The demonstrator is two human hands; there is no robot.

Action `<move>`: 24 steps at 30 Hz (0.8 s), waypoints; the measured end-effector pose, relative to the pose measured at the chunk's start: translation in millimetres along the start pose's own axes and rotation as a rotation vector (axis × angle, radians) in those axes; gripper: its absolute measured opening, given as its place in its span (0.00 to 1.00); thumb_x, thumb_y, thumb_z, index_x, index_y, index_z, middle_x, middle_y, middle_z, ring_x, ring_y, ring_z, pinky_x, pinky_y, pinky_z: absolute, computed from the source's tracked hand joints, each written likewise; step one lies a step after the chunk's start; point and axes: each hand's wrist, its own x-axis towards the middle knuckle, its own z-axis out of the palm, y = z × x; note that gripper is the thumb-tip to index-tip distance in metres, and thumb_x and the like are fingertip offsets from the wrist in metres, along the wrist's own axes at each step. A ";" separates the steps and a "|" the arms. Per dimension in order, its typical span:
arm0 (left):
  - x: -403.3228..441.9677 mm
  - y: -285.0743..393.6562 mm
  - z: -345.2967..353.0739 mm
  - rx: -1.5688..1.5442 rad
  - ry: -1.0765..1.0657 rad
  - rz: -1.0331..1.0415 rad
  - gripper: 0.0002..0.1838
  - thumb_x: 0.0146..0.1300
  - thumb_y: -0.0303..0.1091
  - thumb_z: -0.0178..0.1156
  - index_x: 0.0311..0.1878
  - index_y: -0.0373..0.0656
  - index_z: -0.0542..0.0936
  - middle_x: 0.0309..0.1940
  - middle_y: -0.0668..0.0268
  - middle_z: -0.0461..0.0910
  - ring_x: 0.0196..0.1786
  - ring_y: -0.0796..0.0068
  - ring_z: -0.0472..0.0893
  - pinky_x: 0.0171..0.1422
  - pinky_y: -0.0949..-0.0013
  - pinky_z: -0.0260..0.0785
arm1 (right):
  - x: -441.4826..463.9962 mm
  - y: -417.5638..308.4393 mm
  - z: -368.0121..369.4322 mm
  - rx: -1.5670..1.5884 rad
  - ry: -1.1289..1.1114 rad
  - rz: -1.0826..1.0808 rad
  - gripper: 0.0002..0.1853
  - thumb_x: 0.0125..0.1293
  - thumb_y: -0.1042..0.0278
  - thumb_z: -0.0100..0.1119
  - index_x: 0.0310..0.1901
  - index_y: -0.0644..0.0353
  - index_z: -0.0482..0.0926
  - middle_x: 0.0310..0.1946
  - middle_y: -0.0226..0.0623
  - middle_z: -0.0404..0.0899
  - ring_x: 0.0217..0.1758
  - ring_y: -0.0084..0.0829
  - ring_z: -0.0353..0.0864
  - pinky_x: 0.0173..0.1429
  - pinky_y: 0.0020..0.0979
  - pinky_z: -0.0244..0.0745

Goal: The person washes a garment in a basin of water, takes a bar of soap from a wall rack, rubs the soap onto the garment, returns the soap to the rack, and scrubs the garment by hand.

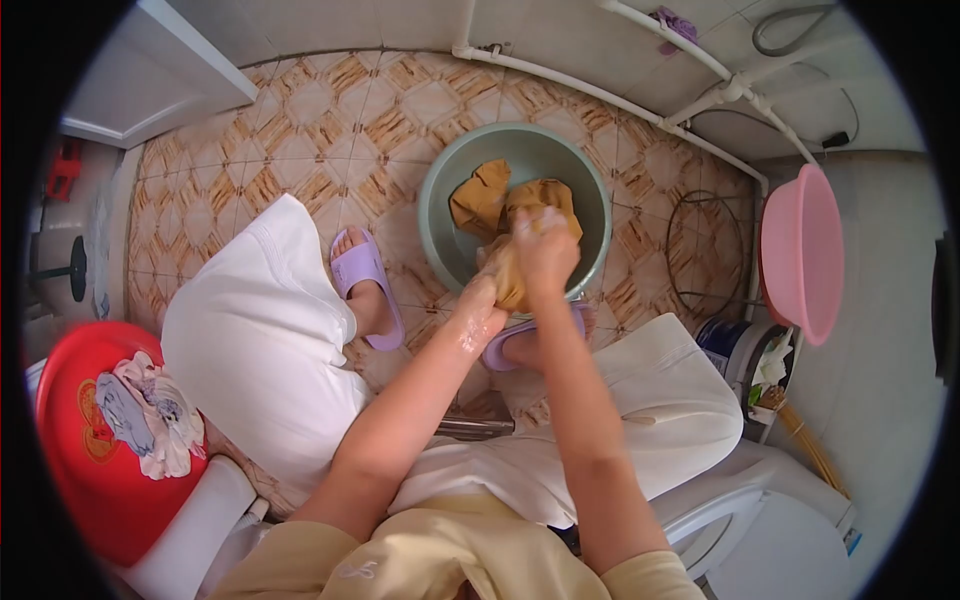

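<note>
A mustard-yellow cloth garment (482,200) lies bunched in a grey-green basin (440,240) on the floor between my feet. My left hand (480,300) is closed on the near end of the cloth at the basin's front rim, with white suds on the wrist. Closed over the cloth just above and to the right is my right hand (547,255), its fingers soapy and slightly blurred. Part of the cloth is stretched between the two hands; the rest lies in folds toward the back of the basin. What garment it is, I cannot tell.
A red basin (70,440) with crumpled clothes (155,415) stands at left. A pink basin (805,255) leans by the right wall, above a bin (740,355). White pipes (580,85) run along the wall. A toilet (770,540) is at lower right.
</note>
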 end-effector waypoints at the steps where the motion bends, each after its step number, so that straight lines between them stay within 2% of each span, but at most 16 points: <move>1: 3.5 -1.3 2.1 0.000 0.108 -0.006 0.20 0.69 0.39 0.51 0.61 0.45 0.67 0.59 0.63 0.71 0.59 0.66 0.74 0.62 0.63 0.68 | 10.1 10.3 -4.8 0.039 0.026 0.101 0.10 0.60 0.64 0.56 0.31 0.63 0.78 0.30 0.46 0.77 0.39 0.48 0.78 0.44 0.42 0.71; 5: -7.5 28.9 20.5 -0.079 0.124 0.040 0.18 0.71 0.39 0.45 0.59 0.42 0.68 0.58 0.59 0.72 0.58 0.63 0.74 0.63 0.59 0.67 | -11.5 29.2 -8.6 0.431 -0.094 0.183 0.12 0.64 0.66 0.49 0.39 0.65 0.79 0.37 0.49 0.76 0.44 0.48 0.76 0.49 0.41 0.70; 6: -6.0 41.7 21.2 -0.122 0.084 -0.059 0.18 0.71 0.38 0.45 0.59 0.41 0.69 0.56 0.58 0.73 0.57 0.63 0.74 0.62 0.59 0.68 | -33.2 18.1 -7.9 0.551 -0.138 0.176 0.13 0.63 0.66 0.48 0.41 0.66 0.79 0.40 0.50 0.76 0.47 0.48 0.75 0.51 0.41 0.69; 7: -6.2 48.2 20.6 -0.163 0.047 -0.161 0.17 0.70 0.38 0.44 0.58 0.41 0.70 0.55 0.58 0.74 0.56 0.62 0.75 0.61 0.59 0.69 | -55.0 13.2 4.6 0.377 -0.008 -0.016 0.10 0.57 0.69 0.53 0.38 0.65 0.78 0.40 0.47 0.75 0.48 0.48 0.73 0.54 0.42 0.67; 9: -7.7 33.6 10.5 -0.106 -0.075 -0.189 0.16 0.69 0.37 0.44 0.56 0.42 0.71 0.51 0.59 0.76 0.54 0.62 0.77 0.59 0.59 0.70 | -69.0 -41.1 -25.8 0.108 -0.066 -0.235 0.07 0.49 0.70 0.59 0.31 0.62 0.79 0.39 0.45 0.75 0.44 0.45 0.73 0.53 0.43 0.65; 11: 11.6 -7.5 -18.0 -0.228 -0.649 0.000 0.18 0.69 0.46 0.45 0.52 0.45 0.73 0.50 0.61 0.76 0.48 0.65 0.79 0.53 0.60 0.72 | -71.3 -32.6 -12.5 -0.114 -0.046 -0.212 0.06 0.51 0.69 0.59 0.29 0.62 0.78 0.38 0.45 0.75 0.44 0.46 0.72 0.51 0.42 0.65; 12: 28.3 -16.1 -30.1 -0.383 -0.507 -0.217 0.16 0.69 0.46 0.48 0.52 0.46 0.73 0.50 0.63 0.76 0.48 0.66 0.80 0.53 0.60 0.73 | -58.0 -26.5 -7.5 -0.112 -0.043 -0.205 0.06 0.51 0.69 0.59 0.29 0.62 0.78 0.38 0.45 0.75 0.44 0.46 0.72 0.51 0.42 0.65; 13: 19.6 -11.6 -17.7 -0.379 -0.506 -0.219 0.16 0.69 0.46 0.48 0.52 0.46 0.73 0.50 0.63 0.76 0.48 0.66 0.80 0.53 0.60 0.73 | -34.2 -15.4 -5.1 -0.062 -0.156 0.014 0.06 0.53 0.68 0.61 0.30 0.61 0.78 0.37 0.44 0.75 0.44 0.46 0.72 0.53 0.41 0.66; 14: 1.0 -1.5 6.9 -0.155 -0.164 -0.154 0.15 0.69 0.42 0.48 0.53 0.46 0.72 0.50 0.63 0.77 0.50 0.67 0.79 0.55 0.60 0.72 | -19.7 -4.7 -6.2 -0.012 -0.268 0.232 0.07 0.54 0.66 0.62 0.30 0.61 0.79 0.36 0.44 0.75 0.44 0.47 0.72 0.54 0.39 0.66; 15: -13.4 5.6 25.0 0.067 0.178 -0.086 0.15 0.70 0.39 0.47 0.55 0.45 0.72 0.49 0.63 0.77 0.52 0.68 0.78 0.58 0.61 0.72 | -15.7 4.0 -10.2 -0.014 -0.270 0.235 0.07 0.54 0.66 0.62 0.30 0.61 0.79 0.36 0.44 0.75 0.44 0.47 0.72 0.54 0.39 0.66; 17: -8.8 14.9 27.6 0.047 0.162 -0.120 0.15 0.70 0.40 0.48 0.54 0.45 0.72 0.49 0.63 0.77 0.52 0.68 0.78 0.57 0.61 0.73 | -5.6 14.3 -11.9 0.542 -0.076 0.220 0.08 0.55 0.65 0.63 0.33 0.60 0.79 0.37 0.43 0.76 0.47 0.48 0.72 0.57 0.38 0.64; 18: -1.9 14.5 20.2 0.002 0.098 -0.105 0.16 0.68 0.43 0.51 0.53 0.45 0.72 0.49 0.63 0.77 0.51 0.66 0.79 0.56 0.59 0.73 | -10.5 13.2 -13.0 0.477 -0.029 0.054 0.11 0.55 0.65 0.63 0.37 0.59 0.78 0.37 0.45 0.76 0.47 0.50 0.72 0.56 0.38 0.64; 19: 4.9 14.3 12.3 -0.042 0.034 -0.091 0.17 0.66 0.45 0.54 0.52 0.45 0.73 0.48 0.63 0.77 0.51 0.65 0.79 0.55 0.57 0.74 | -25.1 9.9 -15.6 0.476 -0.036 0.049 0.11 0.55 0.65 0.63 0.37 0.59 0.78 0.37 0.45 0.76 0.47 0.50 0.72 0.56 0.38 0.64; 20: 6.7 26.4 16.6 -0.248 -0.240 -0.140 0.21 0.67 0.52 0.50 0.52 0.46 0.73 0.48 0.61 0.77 0.50 0.62 0.79 0.55 0.56 0.73 | -43.0 -4.7 -21.9 0.275 -0.047 -0.116 0.12 0.55 0.64 0.63 0.39 0.60 0.78 0.37 0.46 0.75 0.47 0.50 0.71 0.57 0.38 0.64; 21: 7.0 30.3 19.1 -0.233 -0.526 -0.159 0.25 0.68 0.57 0.46 0.53 0.45 0.72 0.48 0.60 0.77 0.49 0.61 0.78 0.54 0.57 0.73 | -52.3 -15.5 -25.5 0.074 -0.051 -0.275 0.13 0.55 0.64 0.63 0.40 0.60 0.78 0.37 0.47 0.75 0.47 0.50 0.71 0.57 0.38 0.64; 24: -7.1 18.2 28.2 -0.250 -0.556 -0.245 0.22 0.68 0.52 0.50 0.55 0.45 0.71 0.49 0.62 0.76 0.51 0.64 0.78 0.53 0.59 0.72 | -49.8 -24.6 -25.4 -0.114 -0.053 -0.134 0.14 0.55 0.62 0.63 0.40 0.62 0.78 0.37 0.49 0.75 0.47 0.50 0.72 0.55 0.38 0.65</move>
